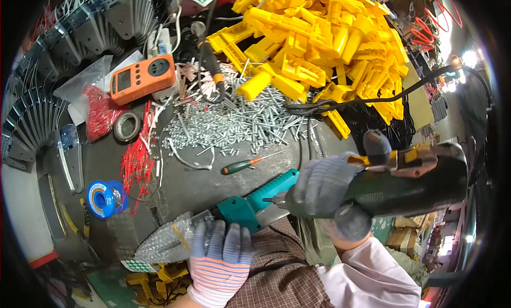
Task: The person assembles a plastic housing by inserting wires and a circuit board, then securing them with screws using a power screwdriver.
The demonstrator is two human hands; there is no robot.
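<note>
My right hand (pixel 332 188), in a grey striped glove, grips a dark green power screwdriver (pixel 420 183). Its metal bit points left at a teal plastic handle (pixel 242 211) and appears close to it or touching. The handle belongs to a tool with a flat metal part, whose other end is wrapped in bubble wrap (pixel 167 241). My left hand (pixel 221 263), in a striped glove, holds that tool where wrap and teal body meet, fingers pressed over the top. The tool lies slanted at the table's near edge, above my lap. What my left thumb does is hidden.
A hand screwdriver (pixel 247 163) lies beyond the handle. Behind it are loose screws (pixel 234 122) and piled yellow plastic housings (pixel 319 42). An orange meter (pixel 142 79), red wires (pixel 139 164), a tape roll (pixel 127 126) and a blue solder spool (pixel 104 199) occupy the left.
</note>
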